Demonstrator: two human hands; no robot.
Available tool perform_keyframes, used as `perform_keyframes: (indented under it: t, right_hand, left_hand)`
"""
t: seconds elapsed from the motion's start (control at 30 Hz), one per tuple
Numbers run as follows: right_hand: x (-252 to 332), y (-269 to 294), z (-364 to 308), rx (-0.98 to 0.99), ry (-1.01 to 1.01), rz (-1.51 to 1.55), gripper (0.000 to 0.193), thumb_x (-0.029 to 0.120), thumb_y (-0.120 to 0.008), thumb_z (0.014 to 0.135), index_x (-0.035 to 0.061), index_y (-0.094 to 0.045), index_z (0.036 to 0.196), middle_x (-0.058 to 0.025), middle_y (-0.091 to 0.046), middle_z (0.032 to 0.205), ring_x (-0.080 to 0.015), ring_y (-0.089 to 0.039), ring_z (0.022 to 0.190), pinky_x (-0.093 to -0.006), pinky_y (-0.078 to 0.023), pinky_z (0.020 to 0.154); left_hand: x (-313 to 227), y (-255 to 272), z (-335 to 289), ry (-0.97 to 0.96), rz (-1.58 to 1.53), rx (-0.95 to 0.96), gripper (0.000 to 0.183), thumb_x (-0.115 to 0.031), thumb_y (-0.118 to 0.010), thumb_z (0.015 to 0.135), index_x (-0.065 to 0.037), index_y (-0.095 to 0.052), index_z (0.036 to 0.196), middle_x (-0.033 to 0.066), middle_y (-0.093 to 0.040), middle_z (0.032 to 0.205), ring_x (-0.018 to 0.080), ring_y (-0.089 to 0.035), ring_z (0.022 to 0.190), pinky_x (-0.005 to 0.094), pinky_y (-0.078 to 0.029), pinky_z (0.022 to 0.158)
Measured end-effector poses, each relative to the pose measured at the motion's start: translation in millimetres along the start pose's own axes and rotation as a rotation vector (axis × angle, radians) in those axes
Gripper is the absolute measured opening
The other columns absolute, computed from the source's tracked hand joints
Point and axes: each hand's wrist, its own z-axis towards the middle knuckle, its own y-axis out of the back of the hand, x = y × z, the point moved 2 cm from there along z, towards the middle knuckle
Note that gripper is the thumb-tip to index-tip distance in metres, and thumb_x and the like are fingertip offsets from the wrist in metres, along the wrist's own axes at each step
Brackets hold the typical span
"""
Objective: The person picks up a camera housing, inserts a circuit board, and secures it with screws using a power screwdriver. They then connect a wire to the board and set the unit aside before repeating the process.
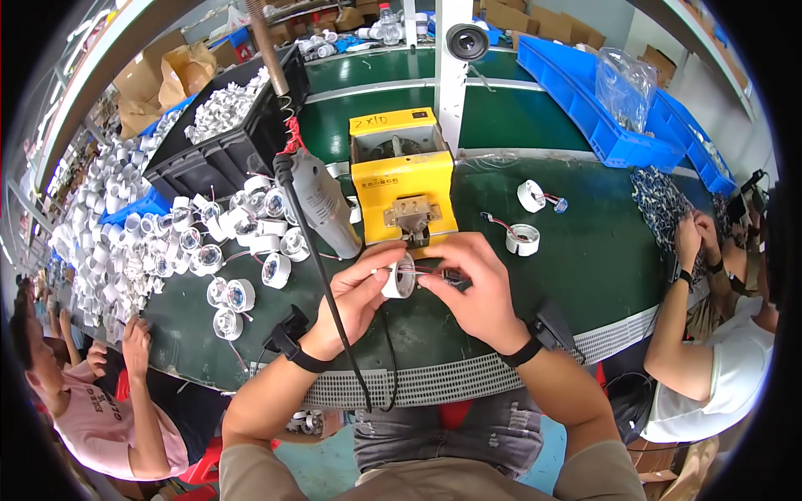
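Between my hands, just in front of a yellow machine, is a short white round housing. My left hand grips it from the left, fingers and thumb closed on its side. Thin red and dark wires run across the housing toward my right hand. That hand pinches the wires beside the rim, with a small dark part partly hidden at its fingers. Two similar white housings with wires, one nearer and one farther, lie to the right of the machine.
A grey electric screwdriver hangs left of the machine, its black cable crossing before my left forearm. White housings are heaped at left, beside a black crate. Blue bins stand far right. Co-workers sit on both sides.
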Motion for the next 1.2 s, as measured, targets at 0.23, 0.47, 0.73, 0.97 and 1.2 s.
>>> perform_keyframes:
  t: [0.23, 0.47, 0.73, 0.97, 1.2]
  right_hand:
    - [-0.8, 7.4, 0.5, 0.066, 0.283, -0.311, 0.02, 0.002, -0.073, 0.075, 0.0032, -0.067, 0.094, -0.0116, -0.061, 0.103, -0.0235, -0.067, 0.08, -0.0299, -0.054, 0.067]
    - [1.3, 3.8, 4.7, 0.022, 0.171, -0.237, 0.018, 0.001, -0.071, 0.078, 0.0002, -0.067, 0.095, -0.0138, -0.065, 0.102, -0.023, -0.067, 0.085, -0.0297, -0.053, 0.072]
    - [-13.3, 1.1, -1.3, 0.166, -0.242, 0.283, 0.02, 0.001, -0.069, 0.081, -0.0006, -0.066, 0.101, -0.0073, -0.067, 0.088, -0.0132, -0.064, 0.072, -0.0252, -0.052, 0.062]
    - [-11.0, -14.2, -10.1, 0.092, -0.41, 0.656, 0.016, -0.006, -0.066, 0.082, -0.0045, -0.063, 0.097, -0.012, -0.066, 0.085, -0.016, -0.066, 0.068, -0.0272, -0.057, 0.06]
    - [-7.3, -14.4, -10.6, 0.096, -0.129, 0.185, 0.017, -0.003, -0.073, 0.076, -0.0027, -0.065, 0.09, -0.0081, -0.064, 0.091, -0.015, -0.063, 0.082, -0.0254, -0.052, 0.07]
  left_hand:
    - [-5.8, -1.4, 0.2, 0.086, -0.153, -0.051, 0.03, -0.015, -0.046, 0.098, -0.002, -0.055, 0.123, 0.0101, -0.053, 0.128, 0.0255, -0.054, 0.117, 0.0521, -0.047, 0.098]
    - [-9.6, -0.3, -1.5, -0.057, -0.135, -0.027, 0.028, -0.013, -0.045, 0.099, 0.001, -0.057, 0.119, 0.0076, -0.053, 0.123, 0.0206, -0.057, 0.109, 0.0394, -0.048, 0.096]
    - [-8.7, 0.3, -3.6, -0.122, -0.166, 0.068, 0.032, -0.008, -0.047, 0.097, -0.006, -0.05, 0.128, 0.0072, -0.045, 0.134, 0.0222, -0.047, 0.123, 0.0374, -0.042, 0.101]
    - [-7.2, -12.4, -5.0, -0.01, -0.325, 0.151, 0.055, 0.0, -0.046, 0.092, -0.008, -0.03, 0.144, 0.01, -0.042, 0.14, 0.0247, -0.04, 0.13, 0.0405, -0.035, 0.106]
    - [-3.3, -19.1, -4.1, 0.029, -0.334, 0.215, 0.053, -0.005, -0.044, 0.094, -0.004, -0.028, 0.145, 0.0079, -0.038, 0.143, 0.0203, -0.037, 0.131, 0.0374, -0.028, 0.11]
